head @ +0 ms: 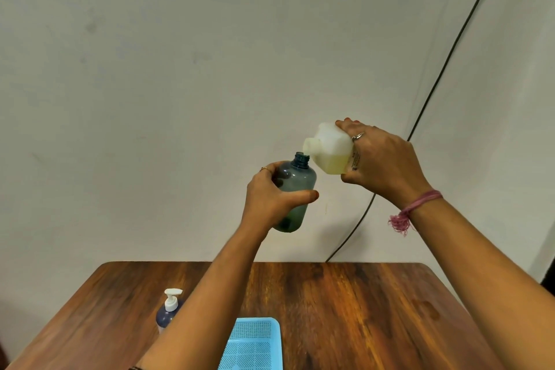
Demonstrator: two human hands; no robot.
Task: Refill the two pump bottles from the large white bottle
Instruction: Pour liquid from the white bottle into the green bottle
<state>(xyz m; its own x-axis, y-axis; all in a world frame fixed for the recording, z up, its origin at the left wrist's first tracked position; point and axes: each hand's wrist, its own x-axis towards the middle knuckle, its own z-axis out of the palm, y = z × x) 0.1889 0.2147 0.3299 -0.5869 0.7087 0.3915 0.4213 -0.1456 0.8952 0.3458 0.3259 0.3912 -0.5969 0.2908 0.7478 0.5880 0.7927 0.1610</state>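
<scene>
**Large white bottle tipped over open pump bottle, high above the table**

Large white translucent plastic bottle [329, 149], yellowish liquid pooled in its lower side, held tilted in the air, its capless neck pointing left and down, just above and right of the mouth of a smoky blue-grey translucent plastic bottle [295, 189]. Gripped at its base end by the right hand [381, 159], fingers wrapped over the top and thumb beneath, a ring on one finger, a pink thread band on the wrist. Blue-grey bottle, pump removed and threaded neck open, raised well above the tabletop, nearly upright with a slight lean, clasped round its body by the left hand [270, 201], thumb across the front and fingers curled behind. Whether the two necks touch, not clear. No stream visible between them.

Below, on the brown wooden table [345, 309]: second dark blue pump bottle [168, 311] with white pump head, standing upright near the left edge; light blue perforated plastic tray [253, 342] at the near edge. Black cable [450, 51] against the pale wall behind.
</scene>
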